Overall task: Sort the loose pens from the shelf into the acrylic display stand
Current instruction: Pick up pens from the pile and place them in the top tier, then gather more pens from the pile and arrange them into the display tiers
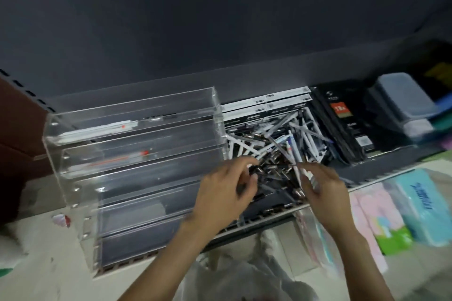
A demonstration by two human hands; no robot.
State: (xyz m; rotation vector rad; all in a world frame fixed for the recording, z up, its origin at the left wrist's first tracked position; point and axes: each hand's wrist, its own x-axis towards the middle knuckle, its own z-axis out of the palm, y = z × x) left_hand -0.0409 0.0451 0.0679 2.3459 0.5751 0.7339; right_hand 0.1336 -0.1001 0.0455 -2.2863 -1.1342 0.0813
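Both hands are down in the heap of loose pens on the dark shelf, next to the clear acrylic stand.

The left hand (226, 184) has its fingers curled in a grip round a dark pen (274, 166) that spans across to the right hand (324, 188), whose fingertips pinch its other end; motion blur hides the finer detail. Beneath them lies the tangled pile of white and black loose pens (276, 144), resting on the dark shelf (381, 166) just right of the tiered clear acrylic display stand (137, 166). The stand's upper tiers hold a few pens with red marks (144, 153). Flat white boxes (266, 105) sit behind the pile, a black box with a red label (342, 120) to its right, and pastel packets (376, 217) lie below the shelf edge.
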